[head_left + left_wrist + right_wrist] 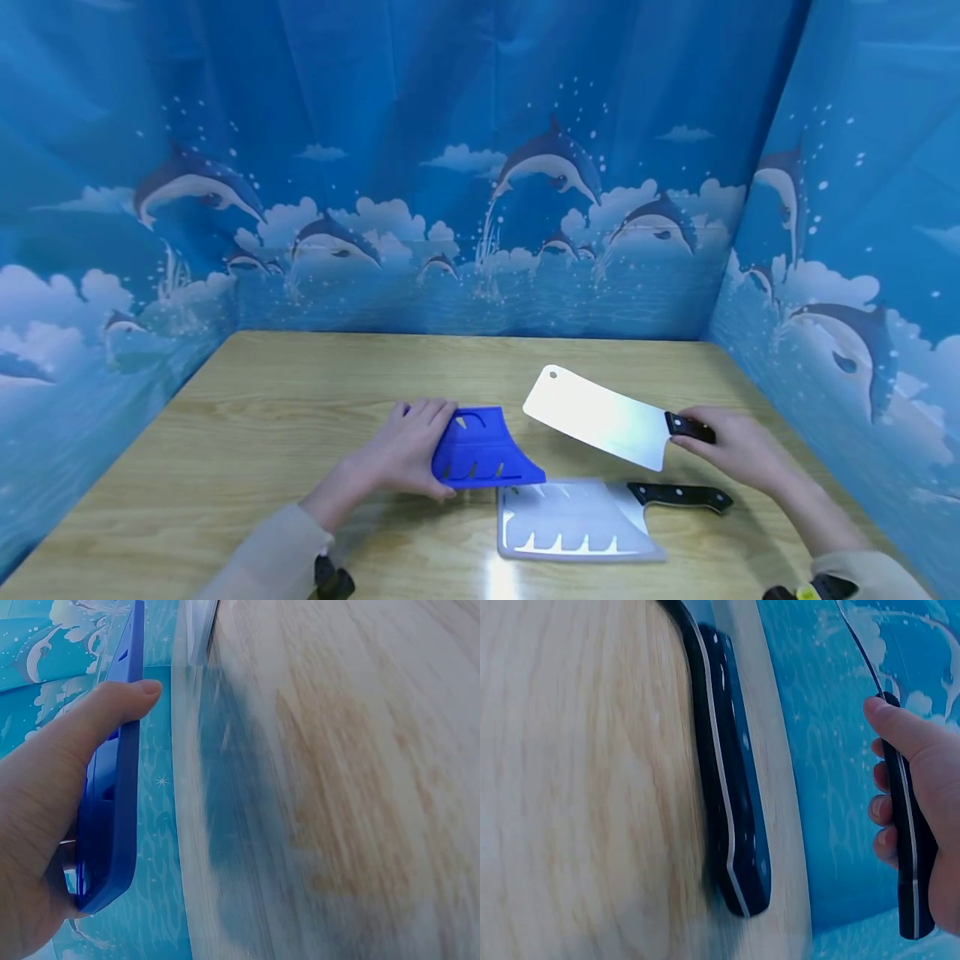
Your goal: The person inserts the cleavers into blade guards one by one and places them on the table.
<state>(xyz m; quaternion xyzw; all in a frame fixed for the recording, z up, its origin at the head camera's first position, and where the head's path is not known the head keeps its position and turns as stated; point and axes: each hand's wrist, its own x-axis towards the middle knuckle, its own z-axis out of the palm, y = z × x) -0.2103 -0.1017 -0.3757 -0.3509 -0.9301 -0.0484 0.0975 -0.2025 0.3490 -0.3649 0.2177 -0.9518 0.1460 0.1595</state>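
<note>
The person's left hand (411, 440) grips a bright blue, slotted blade cover (483, 454) by its left end, up off the wooden table (360, 367). Over to its right, the right hand (735, 446) holds a bare cleaver (596, 414) by the black handle, its broad shiny blade pointing left with a round hole near the far corner. Nearer the person, a second cleaver (678, 496) lies on the table, handle pointing right, blade inside a pale translucent cover (573, 525).

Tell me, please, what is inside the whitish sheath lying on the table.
A cleaver blade is inside the whitish sheath; its metal shows through slots and beside the black handle. The rest is covered.
</note>
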